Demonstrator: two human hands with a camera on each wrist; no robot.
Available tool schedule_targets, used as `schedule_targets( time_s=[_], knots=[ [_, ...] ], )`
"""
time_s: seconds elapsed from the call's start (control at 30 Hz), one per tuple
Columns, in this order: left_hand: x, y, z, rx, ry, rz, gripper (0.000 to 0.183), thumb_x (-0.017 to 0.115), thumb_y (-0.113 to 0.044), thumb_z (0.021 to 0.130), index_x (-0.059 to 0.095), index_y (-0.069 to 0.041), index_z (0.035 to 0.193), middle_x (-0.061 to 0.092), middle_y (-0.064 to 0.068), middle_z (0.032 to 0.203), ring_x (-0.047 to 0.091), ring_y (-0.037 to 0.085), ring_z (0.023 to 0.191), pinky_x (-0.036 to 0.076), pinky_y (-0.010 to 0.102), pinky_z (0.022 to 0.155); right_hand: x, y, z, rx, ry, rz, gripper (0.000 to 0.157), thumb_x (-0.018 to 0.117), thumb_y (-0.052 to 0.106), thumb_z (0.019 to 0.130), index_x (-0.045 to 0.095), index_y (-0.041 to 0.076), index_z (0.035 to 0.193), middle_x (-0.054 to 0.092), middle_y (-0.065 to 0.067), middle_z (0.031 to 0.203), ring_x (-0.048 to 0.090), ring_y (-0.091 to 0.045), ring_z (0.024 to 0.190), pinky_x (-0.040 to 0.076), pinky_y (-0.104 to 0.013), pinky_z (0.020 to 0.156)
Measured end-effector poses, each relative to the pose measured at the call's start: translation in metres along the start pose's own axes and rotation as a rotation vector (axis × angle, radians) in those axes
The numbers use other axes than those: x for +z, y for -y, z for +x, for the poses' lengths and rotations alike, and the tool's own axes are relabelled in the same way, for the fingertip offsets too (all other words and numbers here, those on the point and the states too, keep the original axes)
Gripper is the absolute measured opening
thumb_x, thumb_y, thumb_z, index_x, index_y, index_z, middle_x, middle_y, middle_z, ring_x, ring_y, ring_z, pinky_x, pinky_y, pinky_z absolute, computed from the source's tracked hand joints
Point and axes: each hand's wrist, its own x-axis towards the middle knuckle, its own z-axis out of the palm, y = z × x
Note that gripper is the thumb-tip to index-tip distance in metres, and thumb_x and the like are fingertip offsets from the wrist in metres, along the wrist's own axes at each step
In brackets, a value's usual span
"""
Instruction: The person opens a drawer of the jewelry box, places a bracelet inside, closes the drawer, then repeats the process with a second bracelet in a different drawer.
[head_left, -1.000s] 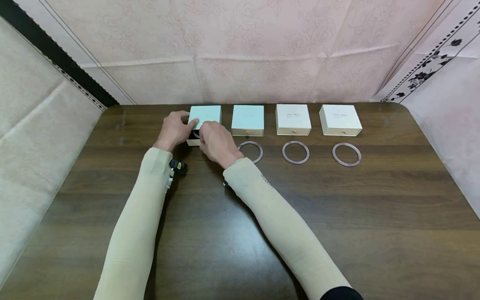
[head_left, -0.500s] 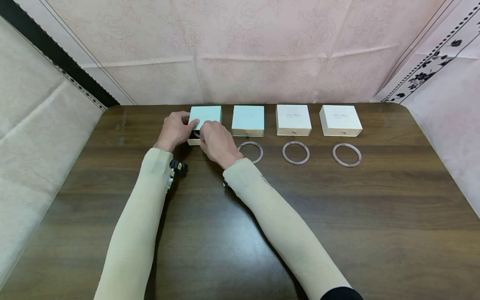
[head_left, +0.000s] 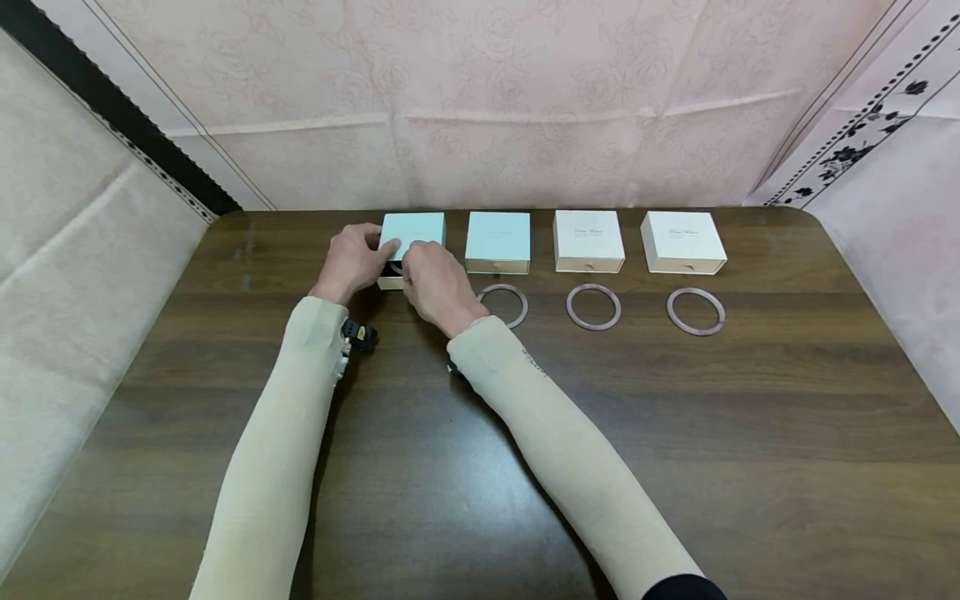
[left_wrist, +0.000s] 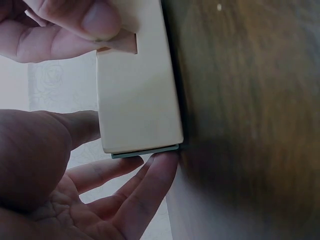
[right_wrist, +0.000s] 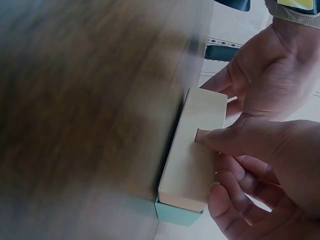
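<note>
At the left end of a row of boxes is a turquoise drawer box (head_left: 412,225), its cream drawer (head_left: 391,283) slid partly out. A sliver of a bangle (head_left: 395,267) shows in the dark interior. My left hand (head_left: 351,260) grips the box's left side, thumb on the lid's front edge and fingers along the side. My right hand (head_left: 437,285) is at the drawer front; in the right wrist view its thumb and fingers pinch the small brownish pull tab (right_wrist: 201,135). The drawer's right part is hidden behind this hand in the head view.
Rightward stand another turquoise box (head_left: 497,237) and two white ones, the nearer (head_left: 587,237) and the farther (head_left: 682,237). Before them lie three pale lilac bangles: one (head_left: 522,307) partly behind my right wrist, one (head_left: 593,326), one (head_left: 696,331). A patterned cloth (head_left: 480,125) hangs behind the table.
The drawer has slid slightly inward, and the dark gap between lid and drawer front is a little narrower. Both hands keep nearly the same place and hold.
</note>
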Motion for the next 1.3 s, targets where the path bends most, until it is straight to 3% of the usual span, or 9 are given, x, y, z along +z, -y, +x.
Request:
schedule_targets(
  time_s=[0.43, 1.0, 1.3],
  knots=[
    [-0.0003, 0.0008, -0.0015, -0.004, -0.008, 0.003, 0.044, 0.052, -0.036, 0.107, 0.063, -0.004, 0.135, 0.065, 0.021, 0.116, 0.056, 0.032, 0.093, 0.047, 0.044, 0.083, 0.0005, 0.0002, 0.0024, -0.009, -0.001, -0.01, 0.052, 0.05, 0.001, 0.099, 0.027, 0.018, 0.056, 0.014, 0.004, 0.061, 0.01, -0.011, 0.059, 0.016, -0.023, 0.05],
    [0.0, 0.0001, 0.0005, -0.017, 0.005, -0.011, 0.047, 0.053, -0.034, 0.107, 0.058, -0.003, 0.142, 0.062, 0.023, 0.133, 0.059, 0.036, 0.114, 0.048, 0.052, 0.099, 0.0001, -0.0011, 0.0034, 0.007, -0.006, -0.01, 0.051, 0.052, 0.002, 0.099, 0.03, 0.017, 0.055, 0.017, 0.004, 0.059, 0.015, -0.011, 0.059, 0.019, -0.023, 0.05],
    [-0.0006, -0.0003, 0.0004, -0.019, 0.01, -0.005, 0.048, 0.052, -0.035, 0.107, 0.057, -0.004, 0.144, 0.063, 0.023, 0.131, 0.059, 0.036, 0.11, 0.049, 0.051, 0.098, 0.0002, -0.0019, 0.0049, 0.01, -0.006, -0.009, 0.051, 0.052, 0.001, 0.098, 0.035, 0.017, 0.053, 0.022, 0.005, 0.056, 0.022, -0.01, 0.058, 0.023, -0.022, 0.048]
  ],
)
